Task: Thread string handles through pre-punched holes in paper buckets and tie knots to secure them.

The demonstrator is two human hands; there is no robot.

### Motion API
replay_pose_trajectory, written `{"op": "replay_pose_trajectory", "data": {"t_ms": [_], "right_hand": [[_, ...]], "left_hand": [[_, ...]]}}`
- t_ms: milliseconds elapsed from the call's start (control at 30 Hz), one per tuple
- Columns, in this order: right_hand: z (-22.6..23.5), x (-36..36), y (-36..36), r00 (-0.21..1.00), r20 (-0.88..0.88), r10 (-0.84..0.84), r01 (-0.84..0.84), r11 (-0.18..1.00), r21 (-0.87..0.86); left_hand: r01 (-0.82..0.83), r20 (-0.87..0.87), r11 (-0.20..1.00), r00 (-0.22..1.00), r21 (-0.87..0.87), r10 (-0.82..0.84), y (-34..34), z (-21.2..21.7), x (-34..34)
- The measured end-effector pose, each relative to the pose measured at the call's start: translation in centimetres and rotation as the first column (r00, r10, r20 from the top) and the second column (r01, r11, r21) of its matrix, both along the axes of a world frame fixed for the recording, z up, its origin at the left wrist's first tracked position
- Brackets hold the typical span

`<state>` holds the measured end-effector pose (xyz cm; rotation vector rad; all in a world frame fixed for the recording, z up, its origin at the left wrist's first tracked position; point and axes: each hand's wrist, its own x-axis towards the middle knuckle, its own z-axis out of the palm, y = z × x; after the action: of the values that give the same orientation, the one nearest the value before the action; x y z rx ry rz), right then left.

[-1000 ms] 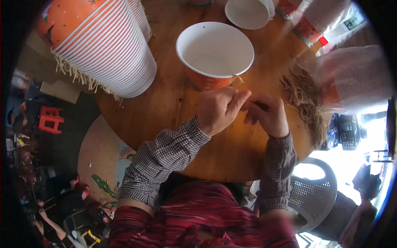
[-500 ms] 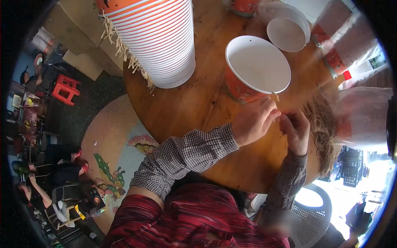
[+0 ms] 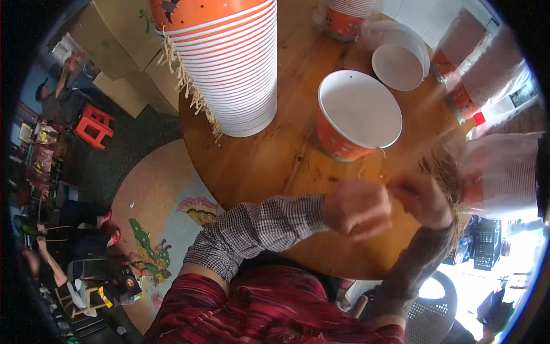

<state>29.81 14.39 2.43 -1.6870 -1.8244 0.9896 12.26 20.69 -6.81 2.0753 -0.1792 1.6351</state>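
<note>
Both of my hands are blurred by motion, just on the near side of a single paper bucket (image 3: 345,142), orange outside and white inside. The bucket stands upright on the wooden table, with a short bit of tan string (image 3: 383,151) at its near rim and a small hole in the far rim. My left hand (image 3: 358,207) has its fingers curled in; what they hold, if anything, is hidden. My right hand (image 3: 423,199) is beside it, its fingers too smeared to read, close to a bundle of brown string (image 3: 444,180). Neither hand touches the bucket.
A tall stack of nested buckets (image 3: 243,77) with tan strings down its side stands on the round table (image 3: 252,172) at left. Bagged bucket stacks (image 3: 504,175) line the right side. A clear-wrapped white tub (image 3: 398,67) lies beyond. A red stool (image 3: 93,126) stands on the floor.
My hands have drawn away from the bucket's near rim, toward me. My right hand has moved right, nearer the string bundle. The whole view has shifted slightly.
</note>
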Motion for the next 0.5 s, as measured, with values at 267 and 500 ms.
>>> {"op": "replay_pose_trajectory", "data": {"t_ms": [267, 500], "right_hand": [[7.8, -6.4, 19.5, 0.512, -0.798, 0.318, 0.106, 0.898, 0.426], [-2.8, 2.0, 24.6, 0.994, 0.105, 0.011, -0.061, 0.872, 0.485]], "left_hand": [[0.118, -0.321, 0.982, 0.945, 0.144, -0.066, -1.2, -4.3, 1.7], [-0.086, -0.219, 0.995, 0.971, 0.052, 0.096, 0.2, -2.1, 1.8]]}}
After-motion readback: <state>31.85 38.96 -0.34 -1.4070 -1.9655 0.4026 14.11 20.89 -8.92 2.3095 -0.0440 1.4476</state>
